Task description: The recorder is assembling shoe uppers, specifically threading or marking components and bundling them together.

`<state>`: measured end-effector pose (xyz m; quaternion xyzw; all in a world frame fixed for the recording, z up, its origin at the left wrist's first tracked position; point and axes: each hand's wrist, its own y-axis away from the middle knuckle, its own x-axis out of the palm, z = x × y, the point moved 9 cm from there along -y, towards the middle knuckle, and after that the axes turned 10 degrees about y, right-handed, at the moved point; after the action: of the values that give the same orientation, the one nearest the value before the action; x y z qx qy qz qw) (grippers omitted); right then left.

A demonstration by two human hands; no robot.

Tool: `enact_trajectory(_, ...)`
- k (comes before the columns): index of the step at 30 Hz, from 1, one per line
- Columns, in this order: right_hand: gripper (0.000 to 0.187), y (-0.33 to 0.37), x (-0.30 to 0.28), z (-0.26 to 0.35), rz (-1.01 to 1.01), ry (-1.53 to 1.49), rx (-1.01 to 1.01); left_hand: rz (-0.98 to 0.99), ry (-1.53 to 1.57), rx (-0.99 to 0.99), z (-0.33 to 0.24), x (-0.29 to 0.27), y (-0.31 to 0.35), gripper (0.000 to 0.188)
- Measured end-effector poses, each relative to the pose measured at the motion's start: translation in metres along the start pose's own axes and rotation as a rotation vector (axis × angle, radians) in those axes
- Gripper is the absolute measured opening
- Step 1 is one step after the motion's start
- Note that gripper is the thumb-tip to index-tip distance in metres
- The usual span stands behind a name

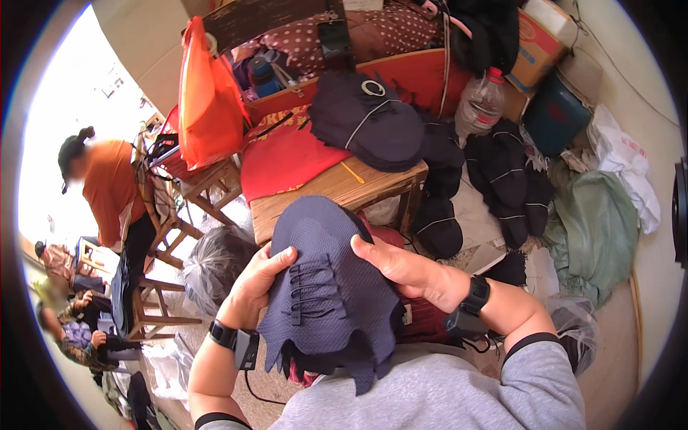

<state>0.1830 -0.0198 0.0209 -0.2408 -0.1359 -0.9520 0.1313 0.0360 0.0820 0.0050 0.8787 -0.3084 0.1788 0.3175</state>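
Note:
Between my hands is a dark navy mesh shoe upper [322, 236], its rounded toe pointing away from me. Black lacing crosses its middle, and the near edge is jagged. My left hand [252, 283] grips its left side, thumb on top and the other fingers mostly hidden behind. On the right side my right hand [401, 269] holds it the same way, thumb pressed on the surface. Beyond it, on a wooden bench [287, 215], lies a stack of dark pieces [387, 140] tied with white string. A white ring [373, 88] rests on that stack.
A red cloth [287, 168] and a yellow-handled tool [352, 171] lie on the bench. An orange bag [208, 107] hangs at the left. Tied dark bundles [502, 179], a plastic bottle [480, 104] and a green sack [591, 222] stand right. Other people sit or stand far left.

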Motion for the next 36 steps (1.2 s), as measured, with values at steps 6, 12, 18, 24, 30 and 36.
enact_trajectory(6, 0.057, 0.005, -0.047, -0.021, -0.166, -0.018, 0.078, 0.120, 0.056, -0.044, 0.015, -0.007, -0.022, 0.078)
enact_trajectory(12, 0.063, 0.004, -0.041, -0.019, -0.178, -0.092, -0.002, 0.010, -0.017, -0.093, 0.006, 0.007, -0.007, 0.080)
enact_trajectory(18, 0.103, 0.014, -0.010, 0.009, -0.130, 0.688, -0.213, -0.011, 0.040, -0.011, 0.004, 0.002, 0.017, 0.080)
enact_trajectory(24, 0.098, 0.024, -0.001, 0.018, 0.070, 0.149, -0.164, -0.054, -0.073, 0.009, -0.001, 0.020, 0.029, 0.078)
enact_trajectory(30, 0.069, 0.032, -0.008, 0.035, 0.084, -0.004, -0.158, -0.134, -0.234, -0.026, -0.016, 0.073, 0.029, 0.066)
enact_trajectory(36, 0.059, 0.045, -0.012, 0.026, 0.065, -0.056, -0.114, -0.087, -0.159, -0.177, -0.008, 0.077, 0.050, 0.067)
